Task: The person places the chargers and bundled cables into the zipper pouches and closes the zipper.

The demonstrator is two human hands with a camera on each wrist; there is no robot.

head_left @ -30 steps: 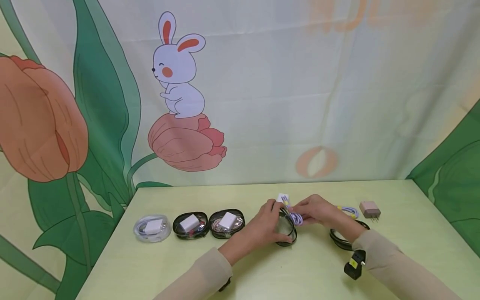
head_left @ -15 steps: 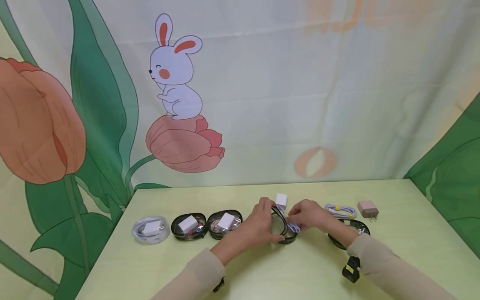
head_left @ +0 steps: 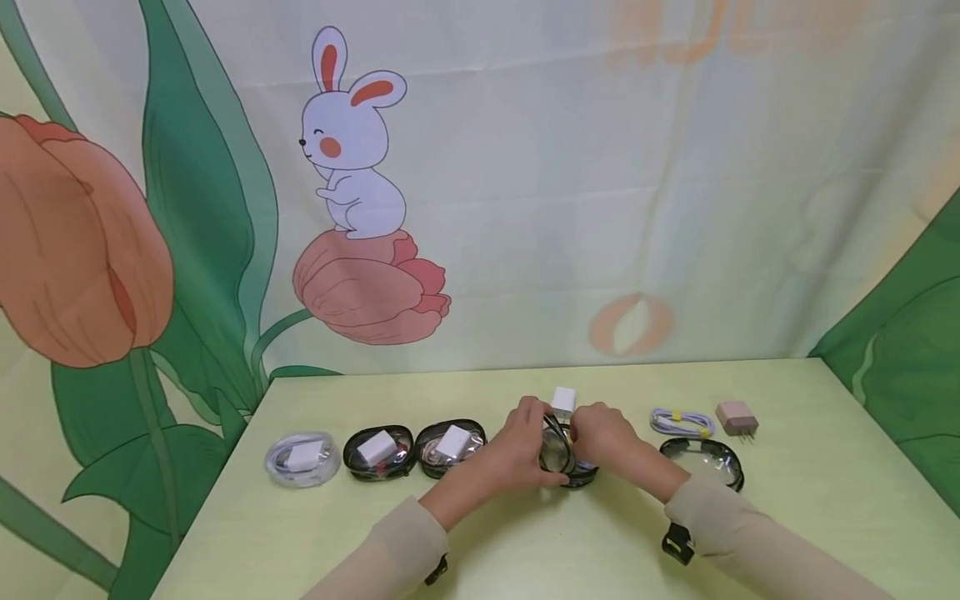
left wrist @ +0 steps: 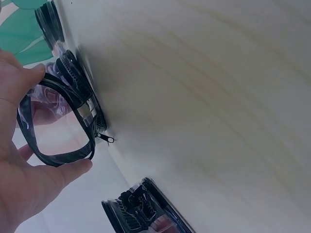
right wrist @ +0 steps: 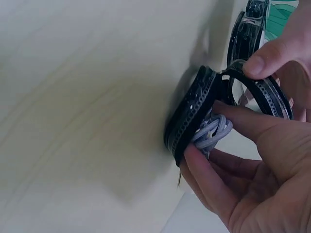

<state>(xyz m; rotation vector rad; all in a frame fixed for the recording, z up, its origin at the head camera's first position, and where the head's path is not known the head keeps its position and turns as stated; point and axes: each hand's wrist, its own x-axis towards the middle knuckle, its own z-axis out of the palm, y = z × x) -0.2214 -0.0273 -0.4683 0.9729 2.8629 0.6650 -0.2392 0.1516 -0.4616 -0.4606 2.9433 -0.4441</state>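
A small zip pouch [right wrist: 194,104] with clear sides and black trim stands unfolded on the table, its zipper pull visible in the left wrist view. My left hand [head_left: 517,446] grips its raised lid [left wrist: 53,158] between thumb and fingers. With thumb and fingers, my right hand [head_left: 609,437] pinches a coiled, pale purple-grey charging cable [right wrist: 214,132] at the pouch's opening, partly inside the lower half. In the head view the right hand covers most of that cable. Just behind the hands is a white charger plug [head_left: 563,399].
To the left sit two black-trimmed pouches [head_left: 379,452] with white plugs and a clear pouch [head_left: 281,460] holding a pale cable and plug. On the right are a coiled cable [head_left: 682,422] with yellow ties, a pink charger plug [head_left: 737,416] and another black-trimmed pouch [head_left: 738,473].
My right hand has moved left and lowered the coiled cable from beside the pouch into its opening. The left hand keeps hold of the lid, having shifted slightly left.
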